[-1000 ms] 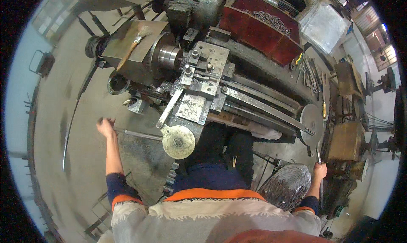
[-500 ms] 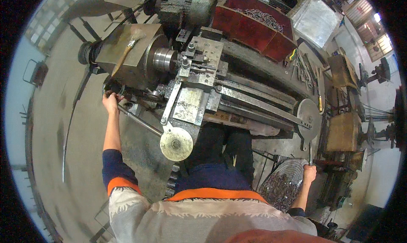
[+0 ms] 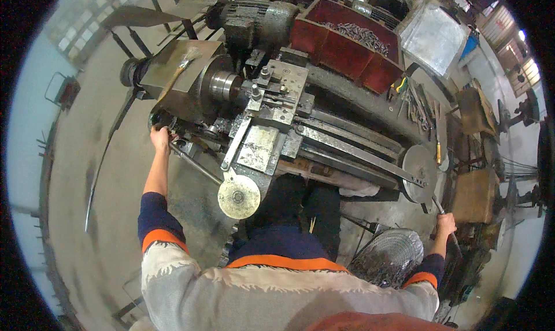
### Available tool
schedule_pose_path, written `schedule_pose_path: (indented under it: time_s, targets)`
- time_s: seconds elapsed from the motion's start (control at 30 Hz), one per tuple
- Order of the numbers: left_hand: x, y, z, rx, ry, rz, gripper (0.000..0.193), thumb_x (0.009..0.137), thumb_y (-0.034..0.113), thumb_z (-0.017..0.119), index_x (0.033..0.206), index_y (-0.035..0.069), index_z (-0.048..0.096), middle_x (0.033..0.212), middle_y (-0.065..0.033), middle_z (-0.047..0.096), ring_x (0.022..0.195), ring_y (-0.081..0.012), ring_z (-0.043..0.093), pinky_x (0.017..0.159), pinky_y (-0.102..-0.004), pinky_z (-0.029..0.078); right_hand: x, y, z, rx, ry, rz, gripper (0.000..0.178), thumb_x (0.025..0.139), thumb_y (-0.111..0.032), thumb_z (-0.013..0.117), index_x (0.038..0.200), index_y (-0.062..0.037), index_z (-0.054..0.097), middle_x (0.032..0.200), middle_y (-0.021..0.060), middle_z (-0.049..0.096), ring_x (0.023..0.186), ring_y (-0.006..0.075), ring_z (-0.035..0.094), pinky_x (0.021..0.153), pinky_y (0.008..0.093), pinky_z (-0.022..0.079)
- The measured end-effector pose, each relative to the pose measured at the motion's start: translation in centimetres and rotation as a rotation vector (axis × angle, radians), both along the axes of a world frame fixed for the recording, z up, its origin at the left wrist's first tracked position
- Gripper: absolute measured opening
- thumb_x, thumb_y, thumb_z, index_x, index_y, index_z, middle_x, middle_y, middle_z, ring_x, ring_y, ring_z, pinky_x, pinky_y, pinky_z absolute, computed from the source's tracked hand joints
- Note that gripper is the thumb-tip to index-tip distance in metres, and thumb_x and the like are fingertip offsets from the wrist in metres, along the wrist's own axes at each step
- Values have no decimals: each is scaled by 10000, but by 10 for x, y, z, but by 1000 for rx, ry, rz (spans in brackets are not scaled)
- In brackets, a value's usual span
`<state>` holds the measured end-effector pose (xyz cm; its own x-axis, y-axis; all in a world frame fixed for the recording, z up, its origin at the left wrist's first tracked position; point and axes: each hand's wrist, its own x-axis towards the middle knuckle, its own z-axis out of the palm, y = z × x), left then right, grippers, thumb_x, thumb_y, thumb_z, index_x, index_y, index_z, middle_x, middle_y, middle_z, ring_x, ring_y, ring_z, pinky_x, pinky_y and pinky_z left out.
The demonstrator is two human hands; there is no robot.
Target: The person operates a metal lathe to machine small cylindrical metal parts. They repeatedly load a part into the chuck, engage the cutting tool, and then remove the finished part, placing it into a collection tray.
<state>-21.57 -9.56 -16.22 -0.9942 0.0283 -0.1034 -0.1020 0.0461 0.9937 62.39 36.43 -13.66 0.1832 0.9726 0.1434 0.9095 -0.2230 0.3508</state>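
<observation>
At the left end of a small lathe, my left hand is closed beside a dark ring-shaped part under the headstock. What its fingers hold is too small to make out. Far to the right, my right hand is wrapped round a thin metal lever. That lever comes off a grey round disc, which a long flat bar links to the tool slide. A second, pale disc sits at the front, joined to a short link bar.
A brush lies on the headstock cover. Behind the bed stands a red bin of small metal pieces, with wrenches to its right. A mesh basket is low by my right forearm. A motor sits at the back.
My right hand has moved right and slightly forward, swinging the lever outward. The left hand stays by the ring-shaped part. The whole view has shifted a little.
</observation>
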Motion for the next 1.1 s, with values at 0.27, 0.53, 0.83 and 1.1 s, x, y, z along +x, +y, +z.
schedule_pose_path:
  time_s: [0.27,0.53,0.83,1.1]
  targets:
    - [-10,-34,-4,-54,-33,-214,398,804,313,602,1028,-4,515,765,-104,599,628,-179,632,508,-276,475,-4,-15,-26,191,25,167,577,625,-247,627,1131,-11,483,1166,226,497,1107,372,463,902,423,397]
    - [-29,-70,-85,-1326,327,-506,400,740,333,629,906,-29,596,859,-182,628,852,-344,601,734,-406,469,-70,-138,-34,47,548,62,545,620,-207,583,1130,-21,540,1105,224,550,1029,354,524,883,381,413]
    - [-32,-51,-189,-1080,345,-205,424,745,378,578,803,-40,616,828,-247,608,857,-388,589,725,-436,461,-113,-128,-27,75,610,293,403,586,-207,586,947,-42,659,922,209,620,885,338,586,809,371,449]
    - [-25,-65,-116,-1451,279,-562,346,745,331,588,921,34,603,955,-182,617,897,-336,591,765,-431,465,-176,-106,79,159,681,494,371,597,-171,604,926,-6,650,877,198,636,850,300,617,777,348,463]
